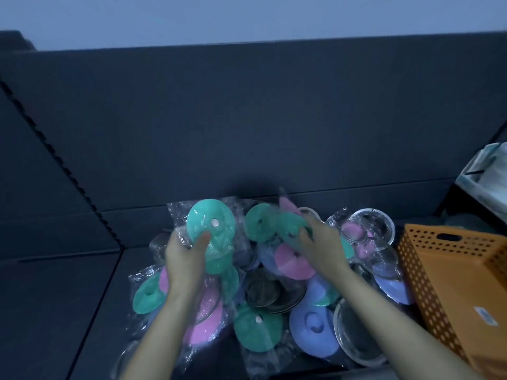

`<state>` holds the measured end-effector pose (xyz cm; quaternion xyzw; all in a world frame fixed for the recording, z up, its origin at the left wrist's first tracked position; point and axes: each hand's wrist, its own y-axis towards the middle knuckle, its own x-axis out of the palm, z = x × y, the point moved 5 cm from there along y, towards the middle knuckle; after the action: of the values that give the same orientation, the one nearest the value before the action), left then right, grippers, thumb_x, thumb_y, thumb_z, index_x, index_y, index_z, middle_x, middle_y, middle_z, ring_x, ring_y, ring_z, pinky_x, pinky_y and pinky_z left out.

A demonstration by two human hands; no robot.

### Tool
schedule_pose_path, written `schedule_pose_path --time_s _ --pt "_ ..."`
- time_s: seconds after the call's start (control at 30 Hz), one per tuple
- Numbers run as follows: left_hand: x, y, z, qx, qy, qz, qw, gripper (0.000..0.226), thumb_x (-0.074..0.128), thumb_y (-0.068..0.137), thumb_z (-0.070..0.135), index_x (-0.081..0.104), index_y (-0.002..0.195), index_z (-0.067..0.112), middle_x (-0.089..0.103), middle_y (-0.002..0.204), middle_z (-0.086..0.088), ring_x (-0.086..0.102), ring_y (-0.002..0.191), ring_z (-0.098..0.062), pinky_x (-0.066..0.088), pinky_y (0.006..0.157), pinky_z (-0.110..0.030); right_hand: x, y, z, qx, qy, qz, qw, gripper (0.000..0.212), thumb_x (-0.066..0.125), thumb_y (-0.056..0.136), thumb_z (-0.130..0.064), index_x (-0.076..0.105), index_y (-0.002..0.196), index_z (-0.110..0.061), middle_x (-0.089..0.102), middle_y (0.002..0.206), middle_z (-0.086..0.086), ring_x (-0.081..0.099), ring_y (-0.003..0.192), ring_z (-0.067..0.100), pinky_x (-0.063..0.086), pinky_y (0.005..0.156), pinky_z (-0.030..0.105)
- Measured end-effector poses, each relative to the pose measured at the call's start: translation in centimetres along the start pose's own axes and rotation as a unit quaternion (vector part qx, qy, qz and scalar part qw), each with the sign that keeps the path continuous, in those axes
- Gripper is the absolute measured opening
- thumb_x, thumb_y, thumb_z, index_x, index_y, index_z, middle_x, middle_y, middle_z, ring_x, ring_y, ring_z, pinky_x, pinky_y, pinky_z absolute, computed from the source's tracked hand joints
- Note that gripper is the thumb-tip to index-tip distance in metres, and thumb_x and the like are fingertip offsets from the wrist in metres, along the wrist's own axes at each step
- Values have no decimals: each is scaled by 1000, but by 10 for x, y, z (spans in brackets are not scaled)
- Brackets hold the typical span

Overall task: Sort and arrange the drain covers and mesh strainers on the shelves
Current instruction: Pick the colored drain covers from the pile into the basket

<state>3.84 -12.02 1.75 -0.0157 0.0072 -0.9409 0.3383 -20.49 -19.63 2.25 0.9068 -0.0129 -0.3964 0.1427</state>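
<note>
A heap of bagged drain covers lies on the dark shelf [68, 283]: teal, pink [295, 266] and lilac [312, 333] discs, mixed with metal mesh strainers [270, 293]. My left hand [185, 259] grips a clear bag holding teal drain covers [212, 226], lifted above the left of the heap, thumb on the top disc. My right hand [319, 246] pinches another bagged teal cover [289, 229] at the heap's far middle; that cover is blurred. More strainers in bags [370, 229] lie at the right.
An orange perforated plastic basket [452, 275] stands upside down or on its side at the right, touching the heap. A dark back panel [247, 119] closes the shelf behind. Pale packaged goods [488, 176] sit at the far right.
</note>
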Motion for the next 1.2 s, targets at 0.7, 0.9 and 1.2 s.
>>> schedule_pose_path --time_s 0.7,0.9,1.2 --pt "248 -128 34 114 -1 -290 950 24 74 74 11 58 85 26 68 80 6 64 73 -9 52 66 -25 -153 -57 92 115 232 252 932 38 63 82 -6 63 116 -22 71 98 -13 66 88 4 52 76 20" --pt "322 -173 16 68 12 -362 930 18 62 70 34 55 81 21 61 70 10 56 64 -6 50 64 -28 -196 -68 150 141 179 285 931 39 64 82 -2 62 118 -14 69 103 -9 63 88 -3 46 75 7" --pt "386 -187 -36 51 206 -432 876 19 45 92 18 48 109 11 61 93 -3 58 82 -22 45 71 -35 -190 -60 221 272 32 83 958 45 60 85 -5 55 128 -13 65 118 6 62 102 19 47 85 25"
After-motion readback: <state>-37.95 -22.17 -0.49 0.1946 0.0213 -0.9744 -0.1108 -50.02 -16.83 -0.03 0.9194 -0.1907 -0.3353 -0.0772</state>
